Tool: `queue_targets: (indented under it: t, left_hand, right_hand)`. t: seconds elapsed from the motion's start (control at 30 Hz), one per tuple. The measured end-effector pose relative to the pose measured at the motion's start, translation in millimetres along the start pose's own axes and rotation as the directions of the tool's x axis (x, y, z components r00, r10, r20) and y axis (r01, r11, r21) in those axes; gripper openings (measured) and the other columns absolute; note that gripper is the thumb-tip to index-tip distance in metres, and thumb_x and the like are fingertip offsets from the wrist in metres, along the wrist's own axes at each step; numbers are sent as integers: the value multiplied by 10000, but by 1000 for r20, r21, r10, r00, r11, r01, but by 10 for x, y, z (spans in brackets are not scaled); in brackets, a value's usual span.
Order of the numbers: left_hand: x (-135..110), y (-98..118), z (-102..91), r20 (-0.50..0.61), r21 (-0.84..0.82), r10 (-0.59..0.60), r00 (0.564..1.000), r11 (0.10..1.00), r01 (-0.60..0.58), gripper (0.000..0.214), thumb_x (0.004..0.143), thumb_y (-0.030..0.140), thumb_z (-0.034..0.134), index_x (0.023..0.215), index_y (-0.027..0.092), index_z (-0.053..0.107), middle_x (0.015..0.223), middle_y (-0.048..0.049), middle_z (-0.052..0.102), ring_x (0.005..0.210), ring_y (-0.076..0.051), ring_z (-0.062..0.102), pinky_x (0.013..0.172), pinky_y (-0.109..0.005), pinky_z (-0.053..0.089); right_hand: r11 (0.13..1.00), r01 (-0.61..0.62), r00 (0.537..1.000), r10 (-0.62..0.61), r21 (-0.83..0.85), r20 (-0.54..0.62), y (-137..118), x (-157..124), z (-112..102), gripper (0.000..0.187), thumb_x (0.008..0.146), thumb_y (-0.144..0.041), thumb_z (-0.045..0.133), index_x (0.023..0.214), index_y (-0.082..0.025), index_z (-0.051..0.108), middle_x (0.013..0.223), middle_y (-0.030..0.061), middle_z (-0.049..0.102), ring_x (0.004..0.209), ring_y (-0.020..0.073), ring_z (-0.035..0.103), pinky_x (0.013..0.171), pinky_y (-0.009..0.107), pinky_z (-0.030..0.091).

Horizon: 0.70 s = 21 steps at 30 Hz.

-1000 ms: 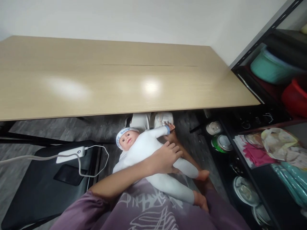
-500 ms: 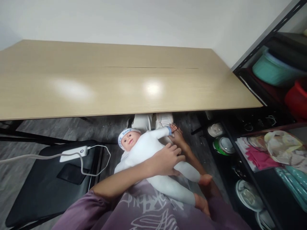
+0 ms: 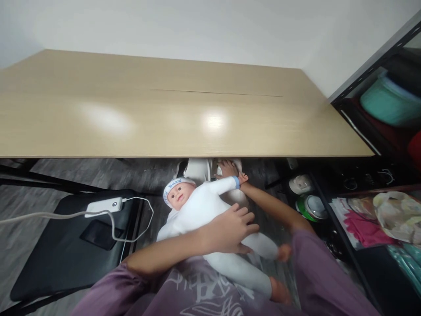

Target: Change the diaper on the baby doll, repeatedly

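Observation:
A baby doll (image 3: 200, 206) in a white suit and a white cap with blue lettering lies face up across my lap, head to the left and feet to the right. My left hand (image 3: 232, 228) curls over its hip and upper thigh, holding it against me. My right hand (image 3: 227, 168) reaches past the doll's raised arm to just below the table edge. Its fingers are spread on a pale shoe (image 3: 237, 164), partly hidden by the hand. The doll's small hand touches my right wrist.
A wooden table (image 3: 184, 127) spans the front. At left a black chair (image 3: 49, 259) bears a white power bank (image 3: 103, 206) with a cable and a dark phone (image 3: 100, 235). A shelf at right holds a green basin (image 3: 388, 101), a pink cloth (image 3: 365, 224) and several dishes.
My right hand has moved forward and left, from beside the doll's hand down to the shoe under the table edge. My left hand stays on the doll. The view has shifted slightly.

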<state>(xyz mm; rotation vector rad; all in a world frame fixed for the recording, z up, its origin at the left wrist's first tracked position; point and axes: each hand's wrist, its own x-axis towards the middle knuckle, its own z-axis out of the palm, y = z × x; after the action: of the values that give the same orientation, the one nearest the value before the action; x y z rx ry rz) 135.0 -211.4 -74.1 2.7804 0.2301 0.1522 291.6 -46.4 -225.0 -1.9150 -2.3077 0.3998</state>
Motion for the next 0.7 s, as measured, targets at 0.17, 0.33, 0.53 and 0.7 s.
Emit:
queue_targets:
  t: [0.17,0.33,0.53,0.7]
  left_hand:
    - [53,34,86,83,24,43,996,999,-45,493,976,572,835,1291,201,756,1160,-96,738,1106,-297,620,965,-427,396]
    - [52,32,69,85,27,17,996,999,-19,512,968,592,830,1302,207,769,1187,-96,746,1098,-295,611,952,-419,382]
    - [54,19,69,84,28,17,996,999,-19,545,998,625,784,1340,203,762,1207,-105,740,1111,-296,608,951,-408,382]
    - [53,14,94,72,20,9,997,1000,-11,555,949,600,851,1331,207,768,1186,-95,743,1104,-301,610,935,-422,393]
  right_hand:
    - [981,-186,981,189,-59,46,-99,126,46,411,1092,-394,756,1437,-180,689,1473,128,691,1304,304,699,1106,545,612]
    - [947,-319,946,321,-46,50,-64,170,45,406,1107,-441,735,1424,-188,703,1438,122,718,1254,286,730,1081,526,635]
    - [910,-414,910,414,-19,2,4,164,24,399,1203,-435,519,1417,-176,735,1405,165,770,1239,272,752,1117,492,587]
    - [965,-261,964,262,41,-46,14,80,53,393,1211,-399,495,1345,-152,769,1442,171,753,1335,283,694,1163,463,543]
